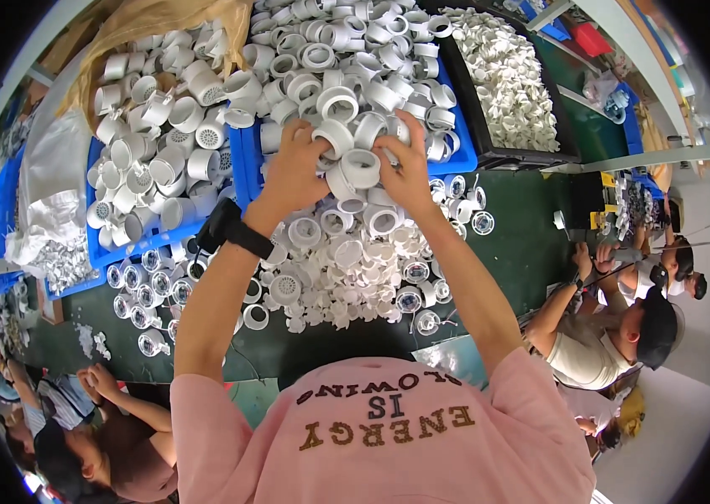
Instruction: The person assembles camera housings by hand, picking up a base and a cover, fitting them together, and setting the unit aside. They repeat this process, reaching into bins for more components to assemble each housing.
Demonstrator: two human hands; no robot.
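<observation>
Both my arms reach forward to the front edge of a blue bin (465, 126) heaped with white plastic rings (318, 55). My left hand (294, 172), with a black band on its wrist, has its fingers curled round a white ring (334, 137) at the side of a small cluster. On the cluster's other side, my right hand (406, 168) is closed with fingers against another ring (369, 130). Between the hands a short collar (361, 168) rests among the rings. Some fingertips are hidden behind the parts. Below lies a loose pile of small white plastic pieces (347, 286).
A second blue bin (107, 252) at left holds white cups with slotted ends. A black tray (569, 156) of small white pieces stands at right. Clear round parts with wires (145, 294) lie on the green table (523, 244). Co-workers (599, 328) sit on both sides.
</observation>
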